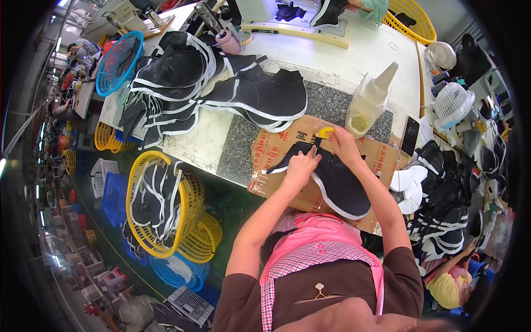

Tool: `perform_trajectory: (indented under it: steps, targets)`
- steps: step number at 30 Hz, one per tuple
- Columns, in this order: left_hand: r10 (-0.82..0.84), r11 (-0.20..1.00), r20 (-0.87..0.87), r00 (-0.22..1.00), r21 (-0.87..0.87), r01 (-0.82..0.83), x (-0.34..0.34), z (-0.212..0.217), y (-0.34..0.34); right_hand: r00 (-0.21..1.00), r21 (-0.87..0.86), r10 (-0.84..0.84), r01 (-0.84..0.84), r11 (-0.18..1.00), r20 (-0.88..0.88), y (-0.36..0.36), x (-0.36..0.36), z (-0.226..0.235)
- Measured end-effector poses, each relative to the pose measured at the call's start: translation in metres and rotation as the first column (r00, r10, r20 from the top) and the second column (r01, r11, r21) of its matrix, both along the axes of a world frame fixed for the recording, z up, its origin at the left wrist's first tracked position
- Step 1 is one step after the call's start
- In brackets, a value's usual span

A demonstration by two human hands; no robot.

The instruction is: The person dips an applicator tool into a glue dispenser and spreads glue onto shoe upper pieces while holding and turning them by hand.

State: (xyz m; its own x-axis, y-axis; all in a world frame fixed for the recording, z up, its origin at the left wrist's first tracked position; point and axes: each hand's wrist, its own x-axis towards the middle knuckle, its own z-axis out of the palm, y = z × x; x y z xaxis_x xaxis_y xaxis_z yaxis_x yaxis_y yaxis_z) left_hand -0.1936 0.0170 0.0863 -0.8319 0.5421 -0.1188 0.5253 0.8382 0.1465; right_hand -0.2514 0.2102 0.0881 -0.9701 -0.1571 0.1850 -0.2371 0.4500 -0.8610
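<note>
Black fabric shoe upper with white edging (332, 180) lies on brown cardboard (381, 160), pinned flat by the left hand (301, 164) while the right hand (341, 141) grips a yellow-handled brush (323, 134); more uppers (221, 83) wait stacked.

I'm on a black, white-edged shoe upper (332, 180) over brown cardboard (381, 157); my apron (318, 243) is pink check, the basket (157, 205) yellow

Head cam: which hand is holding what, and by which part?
Right hand grips a small yellow-topped brush near its upper end. Left hand holds nothing, pressing flat on the black shoe upper piece, near its top edge.
</note>
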Motion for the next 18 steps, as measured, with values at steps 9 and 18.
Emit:
perform_trajectory:
  steps: [9,18]
  targets:
    - [0.015,0.999,-0.003,1.000,0.046,-0.015,0.005,-0.003,-0.003,0.992,0.255,0.001,0.030,0.966,-0.124,0.010,0.004,0.006]
    - [0.181,0.865,-0.062,0.982,0.486,-0.129,0.072,0.058,-0.018,0.902,0.244,-0.278,0.366,0.898,-0.329,0.075,0.001,0.019]
